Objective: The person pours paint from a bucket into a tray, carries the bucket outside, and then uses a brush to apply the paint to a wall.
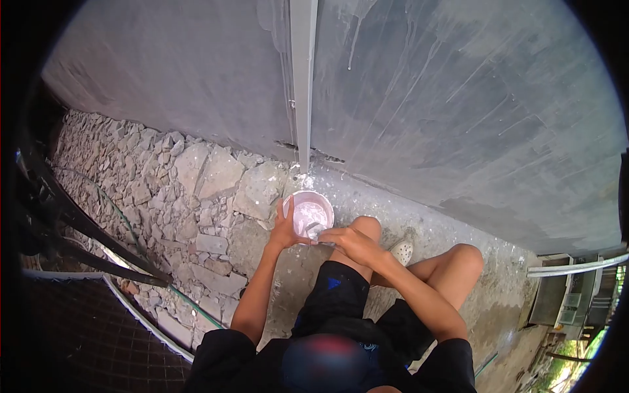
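A round bucket (325,201) with a pinkish-white inside stands on the ground in front of me, smeared with whitish paint at its bottom. My left hand (284,229) wraps around the bucket's left side, its fingers at the rim and the thumb along the near edge. Over the near right rim, my right hand (347,240) is closed on a short tool (314,230) with a flat, whitish-grey head that dips inside the bucket. The tool's handle is hidden by my fingers, and I cannot tell whether it is a brush or a scraper.
A pale vertical post (303,85) meets the ground just beyond the bucket, against a grey wall (458,98) streaked with white drips. Broken stones (164,170) cover the left side. A green hose (196,306) and a dark mesh panel (98,327) lie at lower left.
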`<action>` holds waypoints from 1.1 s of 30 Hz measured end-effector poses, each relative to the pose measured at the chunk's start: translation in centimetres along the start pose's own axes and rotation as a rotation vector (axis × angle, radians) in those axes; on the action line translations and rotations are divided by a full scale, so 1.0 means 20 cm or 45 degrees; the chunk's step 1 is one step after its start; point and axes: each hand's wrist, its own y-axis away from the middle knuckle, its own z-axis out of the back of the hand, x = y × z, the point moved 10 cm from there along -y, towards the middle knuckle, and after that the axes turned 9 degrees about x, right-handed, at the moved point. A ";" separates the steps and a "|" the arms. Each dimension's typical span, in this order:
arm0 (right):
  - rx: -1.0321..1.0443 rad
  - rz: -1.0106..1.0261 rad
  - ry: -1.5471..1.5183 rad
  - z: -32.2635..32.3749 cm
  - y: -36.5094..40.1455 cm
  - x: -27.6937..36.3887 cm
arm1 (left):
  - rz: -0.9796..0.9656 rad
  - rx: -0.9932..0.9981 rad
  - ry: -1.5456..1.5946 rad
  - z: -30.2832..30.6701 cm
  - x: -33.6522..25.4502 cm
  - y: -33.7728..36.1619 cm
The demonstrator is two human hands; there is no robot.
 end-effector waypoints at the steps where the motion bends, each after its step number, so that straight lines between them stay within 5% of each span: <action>1: -0.019 -0.007 -0.040 -0.05 -0.03 -0.09 | -0.001 0.008 0.007 0.01 -0.01 0.01; 9: -0.128 -0.278 -0.189 -0.31 -0.17 -0.55 | -0.005 0.045 0.051 -0.01 0.01 0.02; 15: -0.340 -0.403 -0.248 -0.19 -0.10 -0.61 | 0.004 0.044 0.071 -0.03 0.04 -0.01; 18: -0.467 -0.694 -0.331 -0.05 0.01 -0.60 | -0.034 0.015 0.056 -0.04 0.04 -0.02; 21: -0.874 -0.821 -0.692 -0.04 0.24 -0.83 | -0.008 0.038 0.080 -0.05 0.05 -0.02; 24: -1.184 -0.677 -1.197 0.11 0.35 -0.65 | -0.085 -0.016 0.098 -0.05 0.06 -0.02; 28: -1.359 -0.534 -1.219 0.37 0.43 -0.40 | -0.055 0.028 0.084 -0.05 0.04 -0.03; 30: -1.415 -0.462 -1.152 0.54 0.44 -0.26 | 0.017 0.067 0.095 -0.05 0.07 -0.03; 33: -1.330 -0.435 -0.517 0.85 0.40 0.07 | -0.031 0.032 0.097 -0.07 0.08 -0.03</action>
